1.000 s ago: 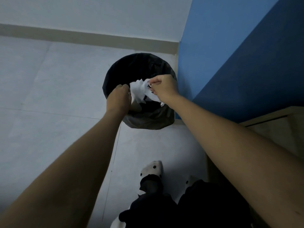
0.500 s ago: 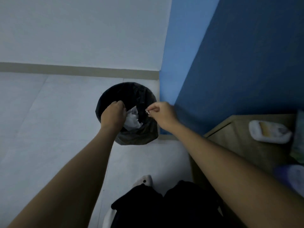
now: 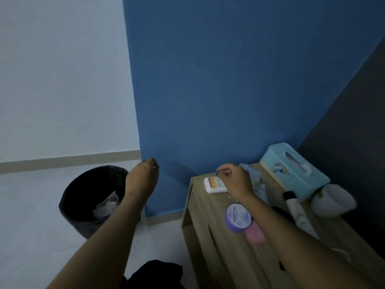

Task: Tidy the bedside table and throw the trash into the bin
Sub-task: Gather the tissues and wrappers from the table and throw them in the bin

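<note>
Both hands had been swung from the black-lined round bin (image 3: 91,197) toward the wooden tabletop (image 3: 210,243), the left hand (image 3: 141,180) loosely curled and empty, the right hand (image 3: 235,182) pinching something tiny in its fingers (image 3: 224,171), which was best set down before the clutter was sorted.

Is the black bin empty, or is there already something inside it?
Not empty. The black bin stands upright on the floor, and crumpled white paper lies inside its dark liner. How full it is cannot be told.

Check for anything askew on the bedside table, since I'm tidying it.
The white tube lies flat on its side, and the tissue box sits skewed across the table's back corner. Nothing looks spilled.
</note>
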A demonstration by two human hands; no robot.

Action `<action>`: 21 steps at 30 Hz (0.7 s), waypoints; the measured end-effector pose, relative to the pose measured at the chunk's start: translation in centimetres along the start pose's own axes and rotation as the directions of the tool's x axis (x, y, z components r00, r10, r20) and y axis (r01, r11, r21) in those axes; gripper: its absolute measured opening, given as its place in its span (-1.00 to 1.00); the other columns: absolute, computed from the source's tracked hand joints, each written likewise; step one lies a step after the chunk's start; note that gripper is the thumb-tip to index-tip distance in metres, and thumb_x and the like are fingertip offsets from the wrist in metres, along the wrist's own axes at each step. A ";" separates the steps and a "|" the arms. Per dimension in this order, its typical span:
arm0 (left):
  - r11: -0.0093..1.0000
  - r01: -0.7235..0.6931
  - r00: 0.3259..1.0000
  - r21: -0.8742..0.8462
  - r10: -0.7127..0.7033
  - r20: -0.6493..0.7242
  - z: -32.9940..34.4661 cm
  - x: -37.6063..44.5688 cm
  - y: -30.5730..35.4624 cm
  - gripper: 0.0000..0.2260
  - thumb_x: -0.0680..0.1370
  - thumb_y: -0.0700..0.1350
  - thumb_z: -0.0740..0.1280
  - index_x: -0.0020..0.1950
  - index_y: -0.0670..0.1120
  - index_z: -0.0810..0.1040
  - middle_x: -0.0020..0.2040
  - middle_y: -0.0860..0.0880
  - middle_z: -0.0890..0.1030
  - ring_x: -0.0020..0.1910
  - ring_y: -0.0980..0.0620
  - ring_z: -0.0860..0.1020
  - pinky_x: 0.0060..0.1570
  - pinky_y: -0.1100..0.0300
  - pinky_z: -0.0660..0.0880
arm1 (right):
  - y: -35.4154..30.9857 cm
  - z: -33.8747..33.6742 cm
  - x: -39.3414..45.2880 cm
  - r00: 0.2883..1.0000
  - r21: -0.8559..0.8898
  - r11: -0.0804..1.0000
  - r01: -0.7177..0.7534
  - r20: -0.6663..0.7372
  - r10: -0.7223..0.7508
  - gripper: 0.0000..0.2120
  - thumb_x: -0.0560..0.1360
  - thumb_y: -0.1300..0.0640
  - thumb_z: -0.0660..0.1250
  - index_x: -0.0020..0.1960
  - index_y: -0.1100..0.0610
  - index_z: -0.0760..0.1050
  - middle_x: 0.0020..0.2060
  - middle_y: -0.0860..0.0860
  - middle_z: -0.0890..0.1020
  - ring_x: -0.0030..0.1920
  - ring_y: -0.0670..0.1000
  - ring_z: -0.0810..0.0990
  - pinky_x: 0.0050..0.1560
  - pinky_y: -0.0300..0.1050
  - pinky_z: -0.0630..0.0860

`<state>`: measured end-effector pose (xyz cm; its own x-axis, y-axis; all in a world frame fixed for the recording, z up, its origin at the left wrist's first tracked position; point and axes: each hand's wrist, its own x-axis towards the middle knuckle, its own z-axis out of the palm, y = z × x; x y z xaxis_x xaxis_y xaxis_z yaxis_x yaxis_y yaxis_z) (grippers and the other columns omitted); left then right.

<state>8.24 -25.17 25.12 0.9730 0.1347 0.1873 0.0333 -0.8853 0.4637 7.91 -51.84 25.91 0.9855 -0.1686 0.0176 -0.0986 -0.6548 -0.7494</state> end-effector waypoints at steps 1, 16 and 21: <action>0.999 -0.003 1.000 -0.042 0.003 0.002 0.8 -0.5 1.4 -0.82 0.58 -0.08 0.22 0.08 -0.12 0.53 0.05 -0.21 0.61 0.04 -0.24 0.57 -0.07 0.00 0.47 | 0.7 -1.2 -0.1 0.999 -0.010 0.999 -0.033 -0.029 0.032 -0.86 0.47 0.23 0.39 0.02 0.17 0.61 -0.10 0.06 0.68 -0.06 0.03 0.64 -0.04 -0.09 0.56; 0.983 0.138 0.969 -0.117 -0.110 0.221 13.4 -7.3 10.0 -0.44 0.62 -0.13 0.14 0.54 -0.21 -0.04 0.55 -0.22 0.08 0.55 -0.17 0.08 0.47 -0.01 0.20 | 7.0 -1.5 -2.8 0.974 -0.375 0.908 -0.188 0.050 0.222 -0.08 0.42 -0.18 0.34 0.57 0.12 -0.08 0.55 0.16 0.09 0.54 0.18 0.04 0.49 0.06 0.12; 0.972 0.184 0.943 -0.144 -0.133 0.305 14.6 -8.1 9.5 -0.49 0.66 0.01 -0.01 0.54 -0.21 0.01 0.56 -0.19 0.13 0.55 -0.12 0.11 0.49 -0.04 0.17 | 7.1 -1.0 -2.6 0.975 -0.489 0.855 -0.173 0.036 0.218 -0.16 0.49 -0.17 0.26 0.56 0.15 -0.06 0.54 0.19 0.12 0.54 0.20 0.05 0.50 0.12 0.13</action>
<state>4.05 -41.14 15.39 0.9828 0.1087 -0.1493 0.1780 -0.7720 0.6102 4.52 -56.80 21.18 0.9447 -0.2807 -0.1697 -0.3223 -0.8908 -0.3202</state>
